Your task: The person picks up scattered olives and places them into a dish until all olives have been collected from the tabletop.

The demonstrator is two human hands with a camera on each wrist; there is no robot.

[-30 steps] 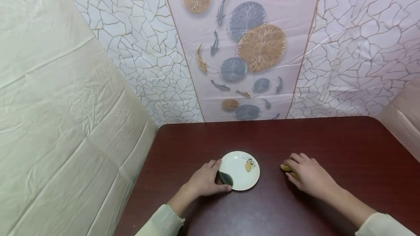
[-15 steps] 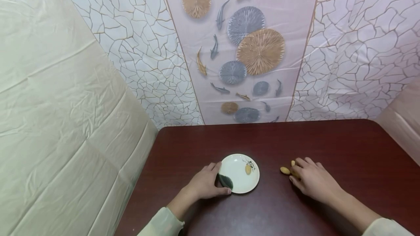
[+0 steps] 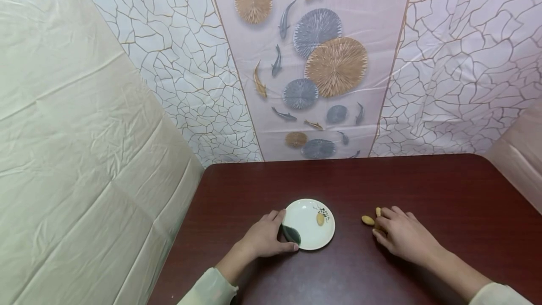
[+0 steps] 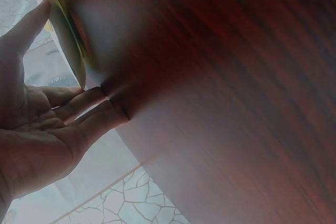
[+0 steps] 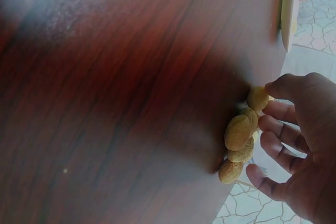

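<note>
Your left hand grips the round white glazed plate; your half-curled right hand touches tan oval nut-like pieces, can't tell if holding any. Sloppy pinch could scatter them.

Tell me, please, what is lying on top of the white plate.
One tan, nut-like piece rests on the white plate, by its printed sprig. The left hand covers a bit of the plate's left edge; that part cannot be seen.

Dark red table, patterned backdrop.
Central pink panel: fish and round motifs (gold, grey-blue); crackle lines either side; creased cream sheet at left.
</note>
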